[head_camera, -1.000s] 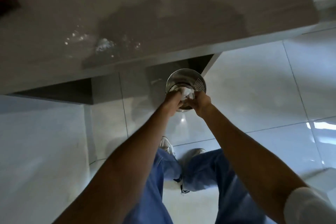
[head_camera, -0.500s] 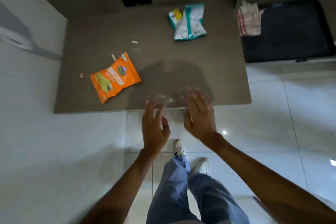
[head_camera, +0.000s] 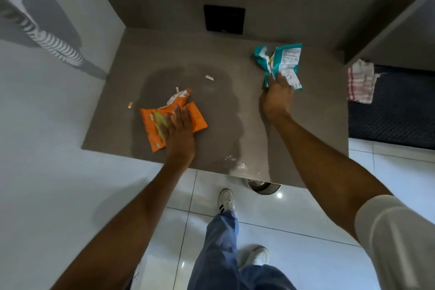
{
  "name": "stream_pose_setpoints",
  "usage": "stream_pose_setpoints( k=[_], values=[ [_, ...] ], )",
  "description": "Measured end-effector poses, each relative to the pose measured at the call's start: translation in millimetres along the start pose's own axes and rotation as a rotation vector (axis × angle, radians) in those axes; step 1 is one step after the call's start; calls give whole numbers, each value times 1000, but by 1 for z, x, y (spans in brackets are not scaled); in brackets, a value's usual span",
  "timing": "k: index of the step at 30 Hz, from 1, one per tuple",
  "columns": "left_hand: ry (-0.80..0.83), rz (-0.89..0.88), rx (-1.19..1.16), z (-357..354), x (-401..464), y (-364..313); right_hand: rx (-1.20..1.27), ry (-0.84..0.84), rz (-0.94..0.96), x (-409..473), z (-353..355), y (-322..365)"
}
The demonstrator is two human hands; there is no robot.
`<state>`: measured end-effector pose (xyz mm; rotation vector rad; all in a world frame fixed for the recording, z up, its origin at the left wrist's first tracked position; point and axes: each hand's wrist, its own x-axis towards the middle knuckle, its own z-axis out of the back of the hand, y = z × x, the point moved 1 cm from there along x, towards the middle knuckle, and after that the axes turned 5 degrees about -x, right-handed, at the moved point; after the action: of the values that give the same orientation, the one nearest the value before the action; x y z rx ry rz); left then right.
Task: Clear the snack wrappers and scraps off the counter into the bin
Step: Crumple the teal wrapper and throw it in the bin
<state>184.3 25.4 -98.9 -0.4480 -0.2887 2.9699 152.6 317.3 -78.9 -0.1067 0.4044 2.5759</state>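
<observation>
Head view: the left hand [head_camera: 180, 132] lies on the orange wrapper [head_camera: 153, 125] near the front of the counter [head_camera: 164, 59], grip too blurred to tell. The right hand [head_camera: 276, 99] clutches the teal wrapper [head_camera: 284, 61] farther back; print on both is unreadable.

A black square panel [head_camera: 224, 19] sits in the far wall. At the right, a red-and-white checked cloth [head_camera: 360, 84] lies at the left edge of a dark textured mat [head_camera: 400, 106]. A striped towel [head_camera: 47, 41] hangs far left. Glossy white floor tiles [head_camera: 306, 238] fill the near ground.
</observation>
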Motion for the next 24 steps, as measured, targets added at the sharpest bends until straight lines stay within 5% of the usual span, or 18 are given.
stream_pose_setpoints(
  k=[6,11,13,16,24],
  values=[
    [-350,36,-196,20,-42,-25,394,-250,-39,-58,31,-14],
    [-614,-200,-725,43,-110,-66,562,-381,407,-175,43,-31],
    [-535,-208,-994,44,-144,-91,551,-404,638,-224,35,-41],
    [-220,-116,-1415,29,-201,-129,739,-168,765,-290,26,-58],
    [300,293,-1540,-105,-276,-138,1030,383,92,-349,-33,-145]
  ],
)
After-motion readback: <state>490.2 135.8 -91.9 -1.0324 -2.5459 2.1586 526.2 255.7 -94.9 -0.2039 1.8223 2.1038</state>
